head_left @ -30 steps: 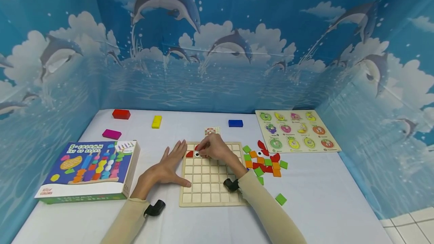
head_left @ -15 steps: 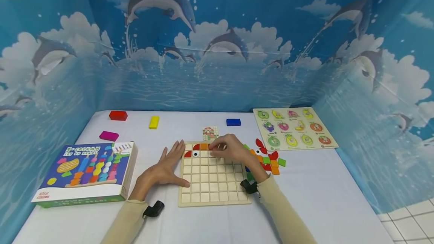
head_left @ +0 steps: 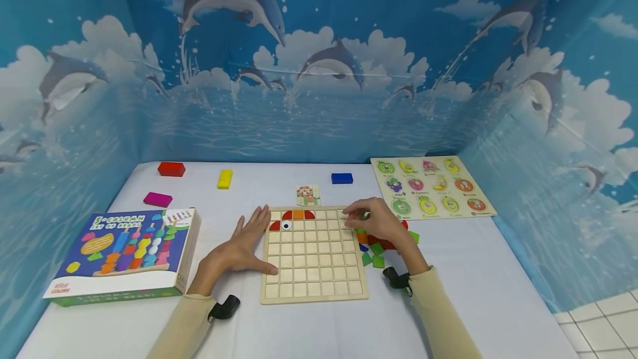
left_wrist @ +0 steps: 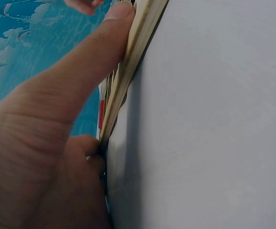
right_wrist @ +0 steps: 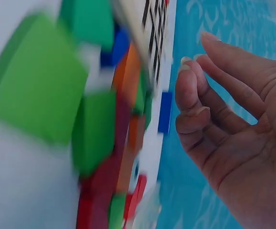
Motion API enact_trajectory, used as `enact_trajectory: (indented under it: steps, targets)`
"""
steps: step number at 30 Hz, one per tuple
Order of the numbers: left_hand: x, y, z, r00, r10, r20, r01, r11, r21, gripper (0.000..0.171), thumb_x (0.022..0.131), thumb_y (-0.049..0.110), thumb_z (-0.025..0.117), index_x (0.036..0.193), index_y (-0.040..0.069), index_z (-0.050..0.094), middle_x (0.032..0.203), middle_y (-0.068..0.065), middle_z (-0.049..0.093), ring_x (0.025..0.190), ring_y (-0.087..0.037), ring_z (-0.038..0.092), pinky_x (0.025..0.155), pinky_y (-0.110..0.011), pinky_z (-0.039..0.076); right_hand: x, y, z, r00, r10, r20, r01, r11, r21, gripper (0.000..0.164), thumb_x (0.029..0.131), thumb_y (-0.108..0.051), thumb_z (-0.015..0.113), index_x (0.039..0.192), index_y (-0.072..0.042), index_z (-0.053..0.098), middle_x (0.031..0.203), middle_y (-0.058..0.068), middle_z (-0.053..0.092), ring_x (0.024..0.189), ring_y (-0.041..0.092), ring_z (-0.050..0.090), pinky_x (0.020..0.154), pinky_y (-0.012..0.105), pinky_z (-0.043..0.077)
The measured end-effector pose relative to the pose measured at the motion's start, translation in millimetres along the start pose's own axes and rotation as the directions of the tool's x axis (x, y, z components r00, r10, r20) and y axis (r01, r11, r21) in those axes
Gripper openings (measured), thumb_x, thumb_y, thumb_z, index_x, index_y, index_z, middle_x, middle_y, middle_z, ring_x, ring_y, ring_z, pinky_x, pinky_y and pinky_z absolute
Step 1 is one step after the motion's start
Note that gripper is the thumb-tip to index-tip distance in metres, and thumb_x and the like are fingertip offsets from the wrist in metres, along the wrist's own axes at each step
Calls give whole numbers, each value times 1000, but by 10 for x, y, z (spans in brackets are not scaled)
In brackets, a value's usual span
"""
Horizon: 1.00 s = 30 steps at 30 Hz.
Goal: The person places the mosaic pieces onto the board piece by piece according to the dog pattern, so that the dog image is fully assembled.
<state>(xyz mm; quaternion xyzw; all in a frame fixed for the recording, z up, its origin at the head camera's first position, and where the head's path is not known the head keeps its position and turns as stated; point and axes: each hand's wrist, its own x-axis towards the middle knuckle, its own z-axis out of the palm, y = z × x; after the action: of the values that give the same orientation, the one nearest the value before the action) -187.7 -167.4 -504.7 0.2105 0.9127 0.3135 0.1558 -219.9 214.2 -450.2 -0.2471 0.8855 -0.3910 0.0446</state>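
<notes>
A wooden grid board (head_left: 312, 260) lies flat on the white cloth. Along its upper left sit several tiles: a red one (head_left: 274, 227), an eye tile (head_left: 286, 225) and, in the top row, an orange square (head_left: 297, 215) between two red curved pieces. My left hand (head_left: 239, 251) spreads its fingers along the board's left side, its thumb (left_wrist: 107, 40) resting on the edge. My right hand (head_left: 377, 219) is over the board's upper right corner; its fingers (right_wrist: 188, 88) are loosely bent, with nothing between them and the thumb. A small pattern card (head_left: 308, 195) lies behind the board.
Loose green (head_left: 378, 261), red and orange tiles lie right of the board, partly hidden under my right hand. A fruit picture board (head_left: 433, 187) lies at the back right. A bead-set box (head_left: 119, 254) stands left. Red, magenta, yellow and blue blocks (head_left: 341, 178) line the back.
My right hand has set a red curved tile beside the orange one in the top row, let go, and moved right toward the loose tiles. My left hand has stayed on the board's edge.
</notes>
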Motion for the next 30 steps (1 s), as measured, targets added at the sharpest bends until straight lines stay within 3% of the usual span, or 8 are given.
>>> enact_trajectory:
  steps: [8, 15, 24, 30]
  targets:
    - [-11, -18, 4, 1000, 11, -6, -12, 1000, -7, 154, 65, 65, 98, 174, 10, 4, 182, -5, -4, 168, -25, -11, 133, -56, -12, -183, 267, -201, 985, 164, -62, -159, 985, 67, 24, 93, -3, 83, 116, 2, 80, 93, 9, 75, 81, 24, 67, 71, 23, 59]
    - [-4, -21, 3, 1000, 12, 1, -12, 1000, -4, 152, 67, 63, 97, 174, 9, 4, 182, -6, -4, 168, -26, -12, 133, -56, -12, -301, 438, -301, 957, 273, -99, -272, 962, 21, 25, 91, -5, 86, 116, -3, 82, 94, 7, 72, 87, 24, 63, 74, 19, 55]
    - [10, 3, -10, 1000, -3, 10, 3, 1000, -11, 152, 66, 61, 98, 174, 9, 4, 182, -6, -4, 168, -26, -11, 133, -56, -12, -458, 550, -479, 951, 290, -104, -293, 956, -10, 18, 93, -9, 86, 110, -4, 83, 92, 6, 75, 85, 24, 64, 70, 22, 57]
    - [-2, -4, -19, 1000, 26, 4, -26, 999, -41, 152, 66, 63, 98, 174, 7, 6, 182, -10, -2, 168, -29, -11, 132, -58, -14, -557, 591, -567, 951, 306, -41, -307, 952, -8, 14, 92, -10, 87, 105, -6, 84, 92, 5, 75, 84, 24, 62, 69, 22, 54]
